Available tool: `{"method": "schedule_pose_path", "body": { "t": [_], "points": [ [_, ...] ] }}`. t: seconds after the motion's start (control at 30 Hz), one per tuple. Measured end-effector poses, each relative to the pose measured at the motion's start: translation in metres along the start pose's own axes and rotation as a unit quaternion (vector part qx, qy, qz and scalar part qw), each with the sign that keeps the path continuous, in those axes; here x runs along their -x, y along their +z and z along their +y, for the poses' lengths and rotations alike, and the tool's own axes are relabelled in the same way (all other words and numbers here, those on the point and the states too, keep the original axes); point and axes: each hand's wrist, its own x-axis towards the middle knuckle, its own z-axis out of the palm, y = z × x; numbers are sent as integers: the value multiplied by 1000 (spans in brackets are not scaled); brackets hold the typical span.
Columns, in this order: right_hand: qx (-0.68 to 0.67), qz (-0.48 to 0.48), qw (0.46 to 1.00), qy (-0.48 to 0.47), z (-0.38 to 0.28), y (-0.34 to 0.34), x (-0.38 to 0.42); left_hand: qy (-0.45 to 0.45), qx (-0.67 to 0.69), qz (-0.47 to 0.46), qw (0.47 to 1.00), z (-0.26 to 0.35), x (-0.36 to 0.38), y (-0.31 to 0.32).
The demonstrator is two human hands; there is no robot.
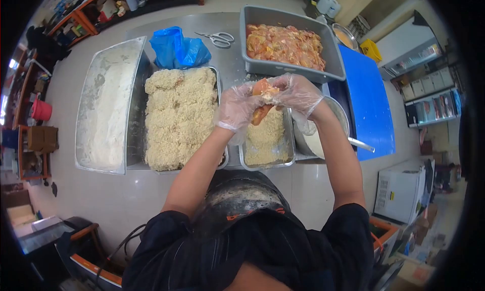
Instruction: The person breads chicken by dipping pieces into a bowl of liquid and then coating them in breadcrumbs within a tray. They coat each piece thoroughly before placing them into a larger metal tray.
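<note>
Both of my hands wear clear plastic gloves and are raised over the table. My left hand (238, 107) grips one side of a piece of raw marinated meat (261, 114). On its other side my right hand (295, 95) has its fingers closed on the same piece. Below them lies a small metal tray of crumbs (265, 142). To the left, a larger tray holds crumb-coated pieces (179, 119) packed close together. A grey tub (293, 67) of marinated raw meat stands beyond my hands. Partly behind my right forearm is a pot of pale batter (316, 142) with a metal handle.
A deep metal pan (132, 88) with white powder stands at the far left. A blue plastic bag (179, 49) and scissors (218, 39) lie at the back of the steel table. A blue board (371, 109) covers the right end.
</note>
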Motion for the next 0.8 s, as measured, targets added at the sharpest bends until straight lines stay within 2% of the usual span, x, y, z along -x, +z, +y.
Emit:
{"method": "schedule_pose_path", "body": {
  "t": [0.03, 0.07, 0.2, 0.3, 0.4, 0.47, 0.6, 0.7, 0.77, 0.8],
  "points": [
    [19, -4, 999, 36, 1, 3, 7, -17, -8, -8, 1000, 5, 3, -3],
    [-24, 19, 1000, -9, 17, 5, 9, -34, -16, -15, 999, 11, 6, -5],
    [-44, 95, 994, 14, 16, 20, 27, -107, -49, -42, 992, 24, 15, -7],
    [-116, 114, 987, 16, 25, 25, 34, -106, 8, -111, 988, 33, 23, -9],
    [-173, 107, 979, -2, 31, 28, 44, -125, 26, -108, 986, 14, 17, -7],
    [-196, 110, 974, -20, 42, 27, 47, -91, 78, -91, 989, 0, 16, -2],
    [-289, 78, 954, 1, 59, 7, 49, -78, 120, -70, 987, 8, 18, 18],
    [-342, 33, 939, -3, 60, -6, 63, -37, 0, -53, 998, 8, 15, 31],
    [-402, -3, 915, -21, 47, -17, 76, -63, -47, -78, 994, 22, 17, 42],
    [-328, 5, 945, 3, 50, -25, 73, -77, -70, -90, 991, 26, 18, 47]
  ]
}}
